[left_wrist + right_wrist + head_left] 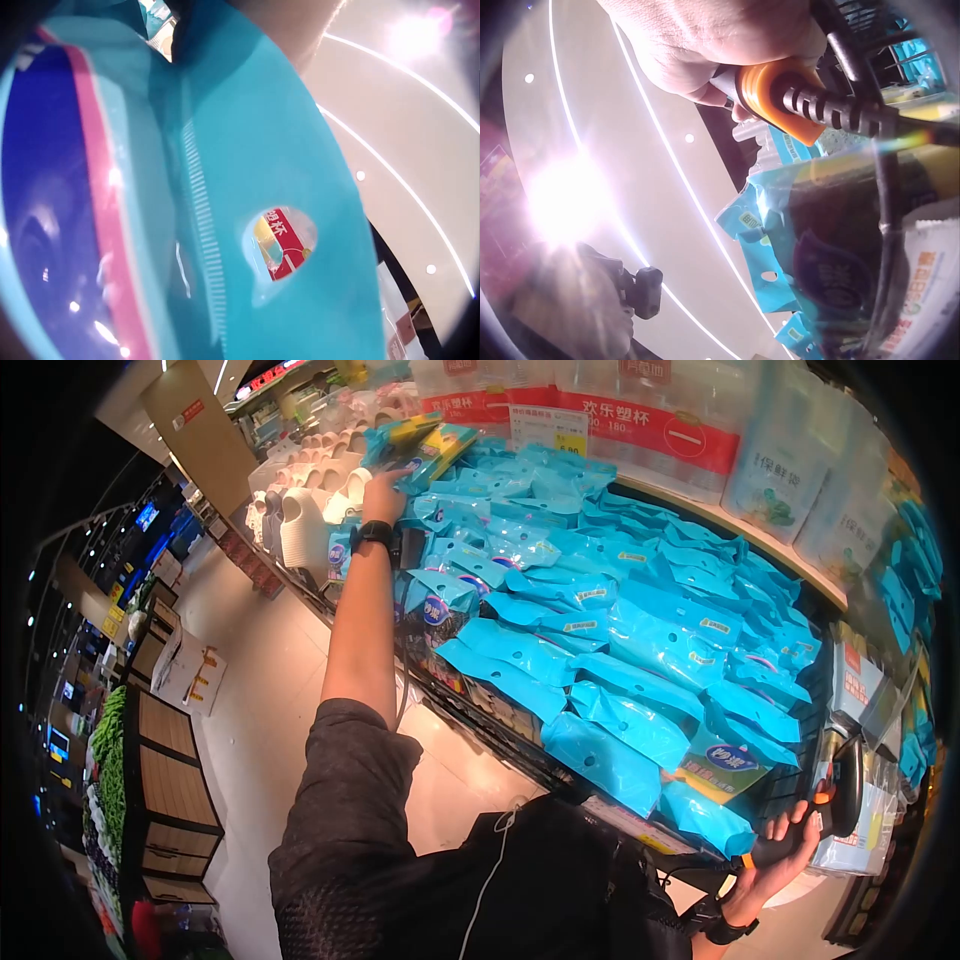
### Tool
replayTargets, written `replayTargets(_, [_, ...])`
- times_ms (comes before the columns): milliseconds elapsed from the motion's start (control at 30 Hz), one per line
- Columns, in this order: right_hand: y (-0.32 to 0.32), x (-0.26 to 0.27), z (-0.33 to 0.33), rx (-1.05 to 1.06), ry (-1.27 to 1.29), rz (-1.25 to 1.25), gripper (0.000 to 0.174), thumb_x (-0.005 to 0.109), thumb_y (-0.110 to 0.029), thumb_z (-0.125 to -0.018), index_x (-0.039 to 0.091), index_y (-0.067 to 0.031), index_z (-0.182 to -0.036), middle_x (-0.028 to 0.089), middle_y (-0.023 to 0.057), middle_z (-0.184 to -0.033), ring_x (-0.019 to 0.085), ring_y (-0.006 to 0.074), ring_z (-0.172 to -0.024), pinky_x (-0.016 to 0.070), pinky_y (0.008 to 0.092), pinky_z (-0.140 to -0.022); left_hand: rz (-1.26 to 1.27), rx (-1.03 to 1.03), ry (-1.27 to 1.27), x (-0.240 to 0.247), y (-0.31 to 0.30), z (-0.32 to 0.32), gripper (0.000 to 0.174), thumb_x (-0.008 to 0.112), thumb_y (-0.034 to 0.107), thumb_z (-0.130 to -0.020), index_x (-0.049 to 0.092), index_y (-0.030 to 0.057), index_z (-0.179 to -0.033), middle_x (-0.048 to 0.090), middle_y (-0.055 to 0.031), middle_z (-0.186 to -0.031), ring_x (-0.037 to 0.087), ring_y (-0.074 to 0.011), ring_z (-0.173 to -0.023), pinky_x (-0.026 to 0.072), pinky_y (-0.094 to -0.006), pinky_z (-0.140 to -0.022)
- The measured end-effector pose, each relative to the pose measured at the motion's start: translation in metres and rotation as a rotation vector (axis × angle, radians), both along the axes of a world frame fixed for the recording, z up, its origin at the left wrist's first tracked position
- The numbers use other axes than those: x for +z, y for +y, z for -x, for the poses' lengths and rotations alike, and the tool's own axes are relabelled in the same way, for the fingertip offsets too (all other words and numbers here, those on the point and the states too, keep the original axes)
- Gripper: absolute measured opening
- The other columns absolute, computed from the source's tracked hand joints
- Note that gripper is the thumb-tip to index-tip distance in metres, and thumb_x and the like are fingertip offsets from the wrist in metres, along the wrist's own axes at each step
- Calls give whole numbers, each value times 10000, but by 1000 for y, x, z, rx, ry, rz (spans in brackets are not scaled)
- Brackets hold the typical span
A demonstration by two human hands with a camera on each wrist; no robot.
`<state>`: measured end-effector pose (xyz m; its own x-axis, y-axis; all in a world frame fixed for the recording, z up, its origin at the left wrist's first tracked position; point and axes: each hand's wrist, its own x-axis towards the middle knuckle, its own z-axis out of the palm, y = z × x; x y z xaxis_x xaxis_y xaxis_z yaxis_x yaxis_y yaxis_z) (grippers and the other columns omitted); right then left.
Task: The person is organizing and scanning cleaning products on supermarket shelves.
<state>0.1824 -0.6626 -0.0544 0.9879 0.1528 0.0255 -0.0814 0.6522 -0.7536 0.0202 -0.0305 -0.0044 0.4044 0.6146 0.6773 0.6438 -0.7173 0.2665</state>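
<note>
1. The heap of blue packets is the largest thing, spread across the display from beyond the left hand down to the right hand.
2. The blue-and-yellow packet is at the far left end of the heap, beside a second yellow-marked packet. In the head view its long axis slants from lower left to upper right. It lies just past the left hand, at the fingers. The left hand holds a blue packet edge; how far the fingers wrap round it is hidden. In the left wrist view, blue film with a dark-blue oval fills much of the picture, close to the wrist.
3. The black scanner is at the near right corner of the display. Its long axis slants too: the head points to the upper right, the cord end to the lower left. The grip lies in the right hand, whose fingers curl round it, and the head projects beyond them.
4. The orange collar sits at the scanner's cord end, just outside the right hand, with the ribbed cord running away from it.
5. The hang hole is smallest, cut through the blue film.
</note>
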Motion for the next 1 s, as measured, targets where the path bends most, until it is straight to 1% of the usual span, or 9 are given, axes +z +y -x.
replayTargets(133, [-1, -3, 0, -5, -25, -12, 192, 447, -222, -881, 396, -41, -846, 395, 16, -728, 372, 60, -515, 325, 195, -471, -82, -31, -17, 2, -7, -2, 300, 639, 31, -656, 667, 137, -935, 636, -148, -820, 621, -241, -700, 496, -312, -666])
replayTargets(267, [-1, -3, 1, -44, -36, 7, 187, 446, -221, -881, 396, -42, -854, 400, 17, -738, 375, 59, -516, 326, 194, -471, -135, -207, -115, 14, -27, -8, 199, 621, 33, -673, 665, 101, -854, 627, -123, -846, 592, -290, -775, 465, -353, -726])
replayTargets(333, [-3, -5, -1, -23, -24, -7, 180, 452, -215, -878, 396, -45, -865, 404, 19, -749, 380, 59, -518, 332, 196, -474, -616, -240, -108, 37, -46, -17, 114, 641, 65, -681, 632, 75, -794, 629, -95, -862, 580, -289, -786, 452, -367, -731])
replayTargets(467, [-5, -10, -3, -20, -38, -8, 182, 468, -209, -872, 396, -42, -872, 413, 20, -749, 388, 62, -522, 340, 200, -481, -684, -461, -349, 79, -97, -48, 139, 616, 85, -785, 551, 22, -890, 617, -106, -796, 583, -198, -673, 460, -282, -654])
replayTargets(533, [-4, -6, 0, -13, -50, -5, 180, 460, -208, -877, 392, -42, -861, 413, 22, -741, 397, 65, -531, 342, 204, -480, -482, -499, -421, 91, -135, -55, 115, 581, 93, -808, 528, 17, -876, 621, -118, -752, 587, -245, -640, 456, -320, -600])
replayTargets(567, [-2, -2, 1, 14, -57, -23, 174, 455, -204, -879, 390, -44, -858, 409, 24, -744, 398, 67, -531, 343, 205, -481, -335, -546, -497, 98, -164, -59, 150, 582, 122, -828, 504, 8, -888, 609, -116, -686, 583, -161, -590, 438, -270, -531])
replayTargets(767, [-14, -8, 1, 124, -148, -84, 205, 433, -164, -866, 381, -34, -1017, 396, 47, -765, 403, 82, -527, 357, 215, -470, 196, -1214, -408, 99, -265, -69, 136, 521, 101, -878, 471, 21, -975, 594, -58, -903, 545, -68, -808, 425, -184, -677])
replayTargets(867, [-27, 2, 7, 169, -146, -26, 518, 468, -175, -827, 278, -3, -1278, 407, 61, -744, 411, 101, -488, 360, 217, -413, 270, -1202, -288, 91, -310, -64, 145, 481, 103, -897, 453, 26, -1017, 583, -55, -931, 528, -60, -841, 421, -182, -705])
replayTargets(1000, [-63, 34, 26, 245, -245, 537, 608, 618, -246, -699, 401, 73, -1168, 518, 102, -810, 436, 111, -457, 366, 218, -420, 434, -1066, -127, 88, -331, -56, 160, 477, 110, -899, 448, 21, -1029, 595, -59, -896, 547, -44, -750, 427, -159, -646])
